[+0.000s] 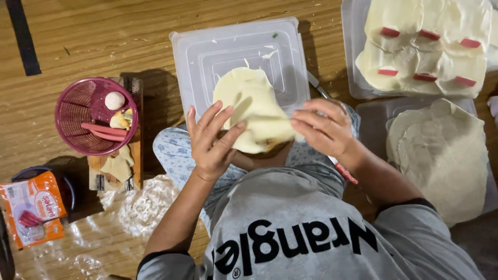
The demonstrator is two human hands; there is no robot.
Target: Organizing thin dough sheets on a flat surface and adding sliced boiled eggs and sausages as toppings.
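Both hands pinch one dough sheet [252, 106]: left hand [211, 139] grips its near-left edge, right hand [324, 129] closes on the right edge, over a clear lid [207, 49]. Folding likely goes best with even tension, so it doesn't tear. Around: wooden floor [104, 31], pink basket [70, 116], a tray [355, 78] of filled sheets, stacked sheets [443, 155].

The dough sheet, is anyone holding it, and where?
Yes: both hands hold the dough sheet, left hand at its lower left edge, right hand at its right edge.
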